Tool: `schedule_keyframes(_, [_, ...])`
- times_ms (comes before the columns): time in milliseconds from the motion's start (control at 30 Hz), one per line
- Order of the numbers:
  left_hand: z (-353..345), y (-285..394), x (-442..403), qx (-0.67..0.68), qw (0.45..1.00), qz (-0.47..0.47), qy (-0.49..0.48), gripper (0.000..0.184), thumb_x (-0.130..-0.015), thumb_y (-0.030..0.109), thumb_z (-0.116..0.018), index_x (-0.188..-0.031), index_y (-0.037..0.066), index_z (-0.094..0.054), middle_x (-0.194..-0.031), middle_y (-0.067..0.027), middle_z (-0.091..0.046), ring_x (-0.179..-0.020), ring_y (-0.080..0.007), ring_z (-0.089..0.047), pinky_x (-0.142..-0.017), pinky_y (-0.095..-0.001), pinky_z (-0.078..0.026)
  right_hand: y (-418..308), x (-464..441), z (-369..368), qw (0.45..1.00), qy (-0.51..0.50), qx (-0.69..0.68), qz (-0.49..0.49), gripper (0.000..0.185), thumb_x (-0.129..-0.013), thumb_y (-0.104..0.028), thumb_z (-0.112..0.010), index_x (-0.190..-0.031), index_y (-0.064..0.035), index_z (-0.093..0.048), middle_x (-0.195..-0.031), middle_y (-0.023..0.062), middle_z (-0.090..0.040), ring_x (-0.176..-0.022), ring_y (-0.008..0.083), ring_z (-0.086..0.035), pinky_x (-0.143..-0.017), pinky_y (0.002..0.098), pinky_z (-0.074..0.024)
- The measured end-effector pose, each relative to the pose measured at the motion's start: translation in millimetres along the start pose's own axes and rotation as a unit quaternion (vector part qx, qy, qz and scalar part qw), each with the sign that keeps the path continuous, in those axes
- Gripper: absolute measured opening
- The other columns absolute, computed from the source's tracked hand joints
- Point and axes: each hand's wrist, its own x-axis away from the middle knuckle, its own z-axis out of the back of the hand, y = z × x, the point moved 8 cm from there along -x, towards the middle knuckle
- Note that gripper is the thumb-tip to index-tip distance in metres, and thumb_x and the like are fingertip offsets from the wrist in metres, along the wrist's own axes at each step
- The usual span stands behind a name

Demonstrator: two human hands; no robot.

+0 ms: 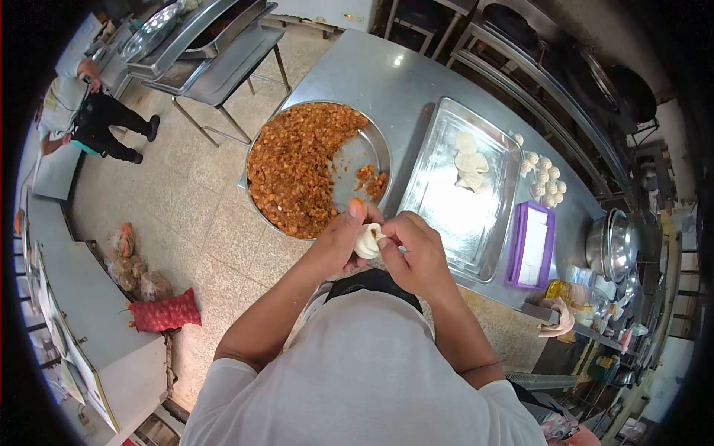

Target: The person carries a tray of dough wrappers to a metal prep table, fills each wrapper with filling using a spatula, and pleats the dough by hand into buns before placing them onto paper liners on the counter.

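Observation:
Between my hands is a filled dough bun, its rim gathered in folds around a small opening with orange-brown filling showing. My left hand cups it from the side, its thumb stained orange. The fingers of my right hand pinch the dough's edge. Just beyond my hands stands a wide round metal pan of chunky orange-brown filling. To the right lies a rectangular metal tray with several flat dough wrappers on it.
Several pleated buns sit on the steel table past the tray. Beside them is a purple container with white contents. Metal bowls and oil bottles stand at the right end. A person stands far left; a red mesh sack lies on the floor.

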Motion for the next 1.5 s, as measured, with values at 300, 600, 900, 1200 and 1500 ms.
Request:
schedule_keyframes(300, [-0.9, 1.8, -0.3, -0.020, 1.000, -0.014, 0.004, 0.071, -0.092, 0.077, -0.025, -0.097, 0.012, -0.055, -0.079, 0.0005, -0.057, -0.060, -0.0063, -0.053, -0.046, -0.0219, -0.040, -1.8, 3.0, 1.6, 1.000, 0.019, 0.007, 0.015, 0.015, -0.081, 0.002, -0.064, -0.095, -0.0013, -0.059, -0.080, 0.0139, -0.059, -0.074, 0.0314, -0.059, -0.065, 0.0391, -0.0481])
schedule_keyframes(600, [-5.2, 11.2, -0.6, -0.016, 0.999, -0.039, 0.001, 0.060, -0.097, 0.067, -0.036, -0.095, 0.011, -0.055, -0.073, 0.0017, -0.054, -0.054, -0.0053, -0.048, -0.042, -0.0214, -0.036, 1.4, 3.8, 4.2, 1.000, 0.014, -0.016, -0.022, 0.011, -0.081, 0.000, -0.065, -0.091, -0.0010, -0.061, -0.078, 0.0127, -0.061, -0.066, 0.0276, -0.061, -0.060, 0.0376, -0.0486])
schedule_keyframes(900, [-1.5, 13.2, -0.7, -0.047, 0.994, -0.084, 0.042, 0.060, -0.095, 0.068, -0.039, -0.096, 0.010, -0.054, -0.072, 0.0024, -0.051, -0.053, -0.0046, -0.047, -0.040, -0.0209, -0.035, 4.2, 4.0, 5.5, 0.999, 0.000, -0.037, -0.035, 0.009, -0.083, 0.002, -0.065, -0.092, 0.0000, -0.064, -0.075, 0.0095, -0.061, -0.061, 0.0199, -0.059, -0.057, 0.0298, -0.0461])
schedule_keyframes(1200, [1.6, 3.7, -1.1, -0.072, 0.997, -0.013, 0.038, 0.066, -0.097, 0.067, -0.033, -0.092, 0.007, -0.060, -0.069, -0.0020, -0.056, -0.051, -0.0095, -0.053, -0.040, -0.0238, -0.039, 1.6, 4.5, 5.8, 0.993, -0.012, -0.082, -0.080, 0.006, -0.085, -0.003, -0.064, -0.091, -0.0014, -0.063, -0.077, 0.0129, -0.062, -0.065, 0.0269, -0.061, -0.061, 0.0333, -0.0476])
schedule_keyframes(1500, [-44.5, -7.1, -34.5, -0.124, 0.990, -0.060, -0.010, 0.069, -0.098, 0.070, -0.028, -0.091, 0.007, -0.057, -0.070, -0.0037, -0.056, -0.054, -0.0129, -0.053, -0.044, -0.0292, -0.043, -5.3, 38.4, 38.2, 0.995, 0.077, 0.068, -0.013, 0.021, -0.081, -0.004, -0.065, -0.100, -0.0019, -0.058, -0.091, 0.0170, -0.060, -0.088, 0.0374, -0.058, -0.077, 0.0454, -0.0482])
